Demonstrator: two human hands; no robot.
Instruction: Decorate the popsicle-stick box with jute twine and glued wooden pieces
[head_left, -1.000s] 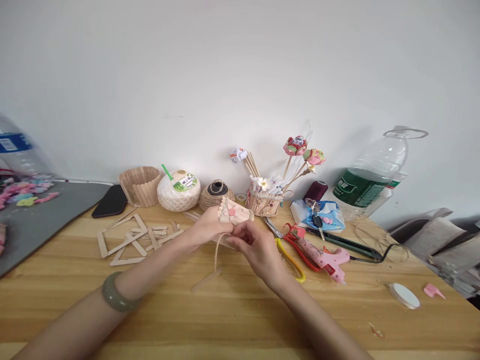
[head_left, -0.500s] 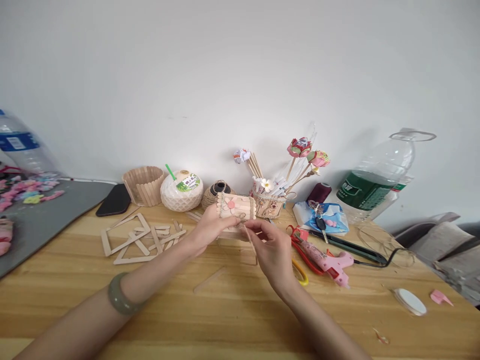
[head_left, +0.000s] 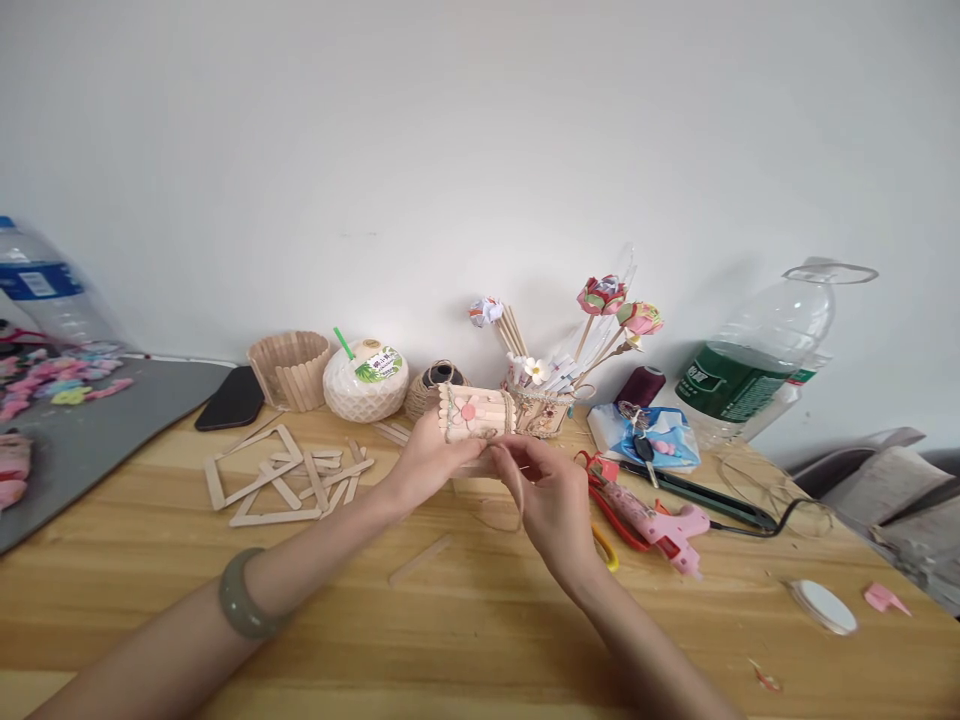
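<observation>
A small craft-stick holder (head_left: 491, 412), bound with twine along its edges and bearing a pink flower, is tilted above the table in the middle. My left hand (head_left: 429, 455) is closed round its left and lower side. Against the lower right edge, my right hand (head_left: 553, 492) pinches a strand of twine (head_left: 520, 498), whose loose end curls down below the fingers. Both sets of fingertips almost meet at that edge. Part of the holder's underside is hidden behind them.
Loose craft sticks (head_left: 319, 480) and a round stick cup (head_left: 291, 370) stand left, near a white coconut (head_left: 366, 382). Behind sit a twine spool (head_left: 439, 378) and a flower-filled holder (head_left: 541, 410). Red scissors (head_left: 611, 505) and a pink glue gun (head_left: 660, 525) lie right.
The holder has turned slightly, so more of the pink flower shows. My right hand has shifted a little at the lower edge, and the twine's hanging end now curves differently.
</observation>
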